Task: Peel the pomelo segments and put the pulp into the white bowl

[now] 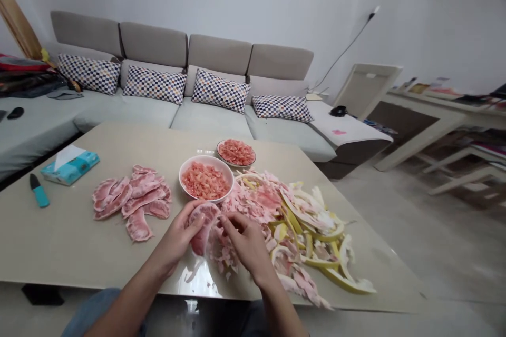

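My left hand (182, 231) is closed around a pink pomelo segment (203, 225), held above the near part of the table. At the segment's right edge, the fingers of my right hand (243, 239) are pinched together; whatever they grip is too small to make out. Just beyond my hands stands a white bowl (207, 161) filled with loose pink pulp (205, 181). A dark-rimmed dish of pulp (236, 152) sits behind it. Several unpeeled segments (144, 192) lie in a pile to the left. To the right spreads a heap of pale membrane and yellow-white pomelo peel (302, 226).
A knife with a turquoise handle (40, 196) and a blue tissue pack (73, 167) lie on the left of the glossy table (51, 245). Past the table runs a grey sofa (213, 121) with checkered cushions. Stools and a side table (438, 108) stand at the right.
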`<state>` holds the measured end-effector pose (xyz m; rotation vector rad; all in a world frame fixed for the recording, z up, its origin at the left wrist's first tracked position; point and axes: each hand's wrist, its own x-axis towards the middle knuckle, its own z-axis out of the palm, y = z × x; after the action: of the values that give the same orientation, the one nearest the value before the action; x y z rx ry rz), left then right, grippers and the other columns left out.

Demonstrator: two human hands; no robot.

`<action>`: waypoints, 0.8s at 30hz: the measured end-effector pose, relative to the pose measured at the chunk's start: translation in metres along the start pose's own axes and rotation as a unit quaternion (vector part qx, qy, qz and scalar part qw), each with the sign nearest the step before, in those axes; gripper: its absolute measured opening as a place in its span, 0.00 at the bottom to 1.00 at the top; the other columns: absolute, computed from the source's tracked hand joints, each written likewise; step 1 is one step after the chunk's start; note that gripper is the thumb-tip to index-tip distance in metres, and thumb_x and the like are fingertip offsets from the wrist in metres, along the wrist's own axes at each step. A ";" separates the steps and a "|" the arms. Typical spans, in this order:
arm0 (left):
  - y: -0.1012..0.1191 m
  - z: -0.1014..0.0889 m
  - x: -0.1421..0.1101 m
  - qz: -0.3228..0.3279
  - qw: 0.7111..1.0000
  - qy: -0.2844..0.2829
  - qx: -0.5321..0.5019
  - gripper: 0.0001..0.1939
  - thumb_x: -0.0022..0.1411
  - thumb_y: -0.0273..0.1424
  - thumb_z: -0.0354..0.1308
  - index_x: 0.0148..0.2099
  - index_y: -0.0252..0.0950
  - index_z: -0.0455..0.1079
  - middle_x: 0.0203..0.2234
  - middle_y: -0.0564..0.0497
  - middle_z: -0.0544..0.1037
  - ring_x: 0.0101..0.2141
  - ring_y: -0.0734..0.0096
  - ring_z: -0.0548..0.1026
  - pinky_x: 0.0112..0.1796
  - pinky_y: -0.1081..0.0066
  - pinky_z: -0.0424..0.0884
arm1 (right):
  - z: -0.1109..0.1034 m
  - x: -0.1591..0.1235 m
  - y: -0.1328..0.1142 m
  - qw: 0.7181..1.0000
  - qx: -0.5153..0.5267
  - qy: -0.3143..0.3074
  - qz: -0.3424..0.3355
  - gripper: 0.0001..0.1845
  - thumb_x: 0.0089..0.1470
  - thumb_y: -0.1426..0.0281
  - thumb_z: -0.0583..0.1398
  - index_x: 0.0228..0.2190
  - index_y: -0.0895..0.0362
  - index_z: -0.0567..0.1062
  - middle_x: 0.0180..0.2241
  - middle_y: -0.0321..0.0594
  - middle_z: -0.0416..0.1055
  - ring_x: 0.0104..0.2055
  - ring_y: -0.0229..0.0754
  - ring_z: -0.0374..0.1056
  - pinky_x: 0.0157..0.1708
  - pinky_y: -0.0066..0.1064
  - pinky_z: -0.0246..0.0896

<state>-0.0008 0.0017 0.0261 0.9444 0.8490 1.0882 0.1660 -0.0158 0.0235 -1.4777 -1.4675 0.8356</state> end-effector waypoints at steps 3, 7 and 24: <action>-0.003 0.001 0.001 -0.014 1.000 0.014 0.002 0.19 0.56 0.36 0.62 0.50 0.39 0.72 0.46 0.46 0.77 0.44 0.62 0.74 0.37 0.73 0.69 | 0.001 -0.001 -0.007 0.999 0.032 0.032 -0.002 0.15 0.57 0.61 0.55 0.36 0.57 0.76 0.31 0.42 0.76 0.28 0.41 0.69 0.30 0.30 0.64; -0.006 0.004 0.002 -0.020 1.000 0.013 -0.006 0.18 0.55 0.37 0.63 0.48 0.40 0.73 0.45 0.47 0.77 0.44 0.61 0.74 0.40 0.72 0.69 | 0.005 -0.003 -0.009 0.995 0.087 0.041 0.004 0.16 0.56 0.60 0.57 0.40 0.57 0.75 0.33 0.43 0.76 0.28 0.41 0.70 0.28 0.30 0.65; 0.000 -0.011 0.015 -0.032 0.964 0.088 -0.251 0.11 0.59 0.24 0.59 0.45 0.37 0.68 0.31 0.52 0.75 0.31 0.73 0.75 0.40 0.65 0.74 | 0.002 -0.003 -0.001 0.997 0.020 0.068 -0.022 0.15 0.58 0.60 0.54 0.27 0.56 0.71 0.22 0.35 0.68 0.23 0.38 0.63 0.25 0.28 0.56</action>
<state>-0.0069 0.0186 0.0201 0.3994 0.6906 1.2653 0.1642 -0.0182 0.0231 -1.4374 -1.3703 0.7200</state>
